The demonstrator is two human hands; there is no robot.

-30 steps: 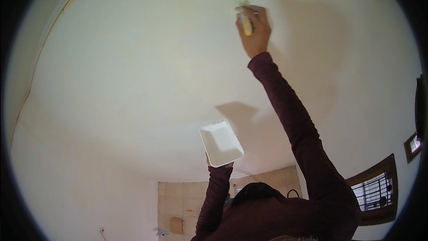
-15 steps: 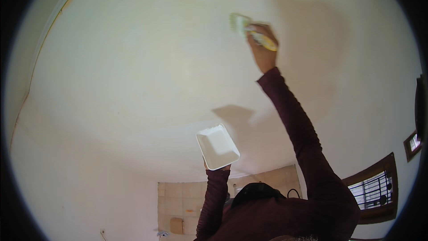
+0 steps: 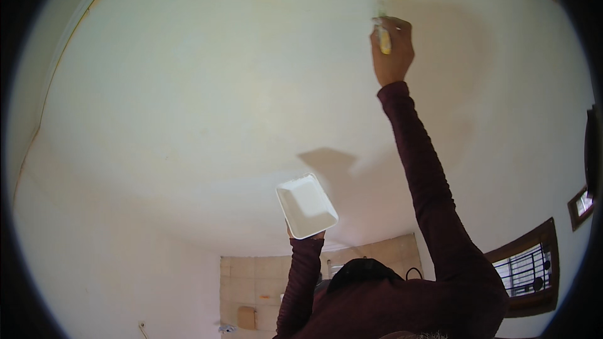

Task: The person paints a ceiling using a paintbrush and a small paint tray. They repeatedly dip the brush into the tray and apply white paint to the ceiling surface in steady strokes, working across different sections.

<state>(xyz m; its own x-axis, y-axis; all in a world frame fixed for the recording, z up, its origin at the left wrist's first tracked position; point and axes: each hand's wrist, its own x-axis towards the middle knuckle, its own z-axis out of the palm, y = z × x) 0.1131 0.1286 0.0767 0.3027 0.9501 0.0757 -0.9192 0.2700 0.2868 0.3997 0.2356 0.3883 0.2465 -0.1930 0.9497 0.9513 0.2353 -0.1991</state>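
My right hand [image 3: 396, 47] is stretched far up and closed round a paintbrush [image 3: 385, 40] with a yellow and white handle. The brush's pale greenish head is smeared by motion and lies against the whitish painted surface [image 3: 207, 88]. Lower down, my left hand [image 3: 319, 235] supports a shallow white rectangular tray [image 3: 309, 207] from beneath; most of its fingers are hidden behind it. The tray's inside looks white, and I cannot tell how much paint it holds. Both arms wear dark maroon sleeves.
A barred window [image 3: 524, 271] in a brown frame is at the lower right, with a smaller framed opening [image 3: 581, 206] above it. Beige tiles [image 3: 257, 270] cover a wall part at the bottom. A cornice edge [image 3: 69, 34] curves along the upper left.
My right hand has moved right and slightly up with the paintbrush, whose head has swung from pointing left to pointing up. My left hand and the tray have stayed nearly still.
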